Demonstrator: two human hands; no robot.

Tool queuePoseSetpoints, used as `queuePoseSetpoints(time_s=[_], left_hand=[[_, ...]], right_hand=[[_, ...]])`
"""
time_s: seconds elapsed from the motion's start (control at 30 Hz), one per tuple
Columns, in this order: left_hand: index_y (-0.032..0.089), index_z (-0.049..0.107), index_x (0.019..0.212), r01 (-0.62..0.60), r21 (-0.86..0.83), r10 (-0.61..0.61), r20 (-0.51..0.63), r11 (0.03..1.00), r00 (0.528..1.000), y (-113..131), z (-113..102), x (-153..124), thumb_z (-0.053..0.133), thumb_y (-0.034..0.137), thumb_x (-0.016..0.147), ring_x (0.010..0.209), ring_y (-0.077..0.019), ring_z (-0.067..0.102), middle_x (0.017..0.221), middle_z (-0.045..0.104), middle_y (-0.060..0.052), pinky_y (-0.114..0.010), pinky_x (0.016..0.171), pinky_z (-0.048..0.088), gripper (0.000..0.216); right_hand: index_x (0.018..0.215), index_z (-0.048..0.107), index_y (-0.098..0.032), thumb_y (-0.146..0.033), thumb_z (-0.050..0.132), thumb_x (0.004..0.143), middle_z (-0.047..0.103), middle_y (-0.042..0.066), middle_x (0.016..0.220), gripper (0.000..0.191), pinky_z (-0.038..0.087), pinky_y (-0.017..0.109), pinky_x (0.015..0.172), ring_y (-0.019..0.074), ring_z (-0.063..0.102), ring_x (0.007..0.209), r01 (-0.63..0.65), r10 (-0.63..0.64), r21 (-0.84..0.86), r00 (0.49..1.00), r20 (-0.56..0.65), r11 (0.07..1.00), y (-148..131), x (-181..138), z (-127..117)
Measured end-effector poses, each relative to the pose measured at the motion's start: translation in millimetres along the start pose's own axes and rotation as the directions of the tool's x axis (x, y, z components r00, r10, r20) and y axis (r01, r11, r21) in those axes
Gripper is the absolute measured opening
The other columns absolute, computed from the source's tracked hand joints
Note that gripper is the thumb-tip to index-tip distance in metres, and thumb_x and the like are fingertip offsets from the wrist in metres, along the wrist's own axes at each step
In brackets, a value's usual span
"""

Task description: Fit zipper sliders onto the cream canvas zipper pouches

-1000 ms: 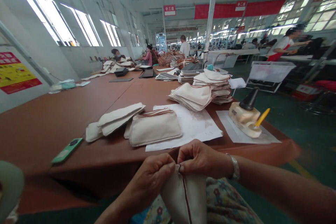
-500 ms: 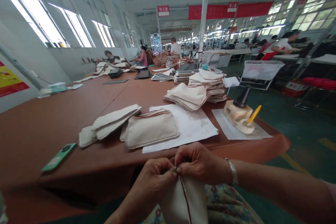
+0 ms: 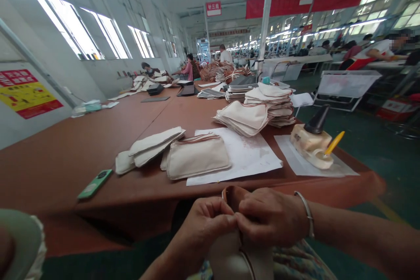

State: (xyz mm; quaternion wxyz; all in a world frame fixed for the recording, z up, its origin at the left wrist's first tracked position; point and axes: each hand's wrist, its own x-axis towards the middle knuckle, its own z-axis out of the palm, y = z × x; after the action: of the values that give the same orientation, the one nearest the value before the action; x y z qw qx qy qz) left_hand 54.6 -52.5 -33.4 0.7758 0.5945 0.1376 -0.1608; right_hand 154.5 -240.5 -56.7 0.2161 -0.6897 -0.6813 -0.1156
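Below the table's front edge, my left hand [image 3: 206,223] and my right hand [image 3: 271,216] both pinch the top of a cream canvas pouch [image 3: 229,258] held over my lap. A brown loop of its trim [image 3: 234,194] stands up between my fingers. My right wrist wears a silver bangle [image 3: 306,214]. On the table in front lie finished cream pouches [image 3: 197,157], beside a sheet of white paper [image 3: 239,157].
A long brown table [image 3: 82,144] runs away from me. On it: a green phone [image 3: 95,183], stacked pouches [image 3: 244,118], a taller stack [image 3: 272,105], a glue pot with a yellow-handled brush [image 3: 313,144]. People work at the far end and at the right.
My hands have dropped slightly and closed together over the pouch's top; the brown trim now loops up between them. The view has shifted a little.
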Motion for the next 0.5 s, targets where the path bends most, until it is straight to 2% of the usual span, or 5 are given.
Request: queuePoseSetpoints(time_s=[0.13,0.23,0.3,0.37,0.5], left_hand=[[0.012,0.062,0.068,-0.021,0.065,0.02,0.014,0.998,1.0,-4,-6,3,0.082,0.035,0.064,0.05,-0.0091,0.046,0.06,0.06,-0.002,-0.02,0.048,0.033,0.03],[0.013,0.061,0.07,-0.101,0.219,0.107,-0.012,0.97,0.994,-6,-14,4,0.078,0.039,0.07,0.05,-0.0084,0.042,0.06,0.057,0.0,-0.019,0.047,0.03,0.031],[0.014,0.061,0.071,-0.147,0.324,0.168,-0.037,0.934,0.985,-4,-18,3,0.075,0.04,0.073,0.051,-0.008,0.038,0.059,0.053,0.002,-0.019,0.046,0.028,0.03],[0.014,0.061,0.072,-0.166,0.405,0.201,-0.045,0.899,0.979,-2,-20,2,0.071,0.038,0.076,0.052,-0.0083,0.036,0.06,0.051,0.002,-0.019,0.047,0.027,0.027],[0.014,0.06,0.071,-0.173,0.484,0.222,-0.046,0.858,0.974,3,-16,0,0.067,0.035,0.077,0.053,-0.0089,0.034,0.06,0.049,0.002,-0.019,0.047,0.026,0.023]], right_hand=[[0.102,0.064,-0.018,-0.02,0.045,0.094,0.061,0.004,0.071,0.02,0.029,0.032,0.053,0.0168,0.049,0.061,0.184,-0.184,0.013,0.983,-0.017,0.983,3,-2,-2],[0.108,0.058,-0.014,-0.024,0.045,0.096,0.064,0.009,0.087,0.021,0.041,0.029,0.062,0.0177,0.056,0.074,0.043,0.02,0.379,0.987,-0.16,0.925,1,0,-8],[0.11,0.057,-0.012,-0.031,0.04,0.1,0.064,0.007,0.085,0.027,0.044,0.026,0.063,0.0154,0.057,0.072,-0.155,0.323,0.68,0.938,-0.126,0.717,-1,4,-11],[0.101,0.061,-0.011,-0.039,0.037,0.103,0.063,0.005,0.078,0.037,0.043,0.023,0.059,0.0124,0.055,0.066,-0.33,0.516,0.836,0.854,0.066,0.438,-1,8,-15],[0.087,0.068,-0.009,-0.052,0.047,0.097,0.068,0.009,0.088,0.05,0.045,0.022,0.065,0.0131,0.058,0.072,-0.441,0.44,0.883,0.833,0.335,0.164,8,16,-19]])
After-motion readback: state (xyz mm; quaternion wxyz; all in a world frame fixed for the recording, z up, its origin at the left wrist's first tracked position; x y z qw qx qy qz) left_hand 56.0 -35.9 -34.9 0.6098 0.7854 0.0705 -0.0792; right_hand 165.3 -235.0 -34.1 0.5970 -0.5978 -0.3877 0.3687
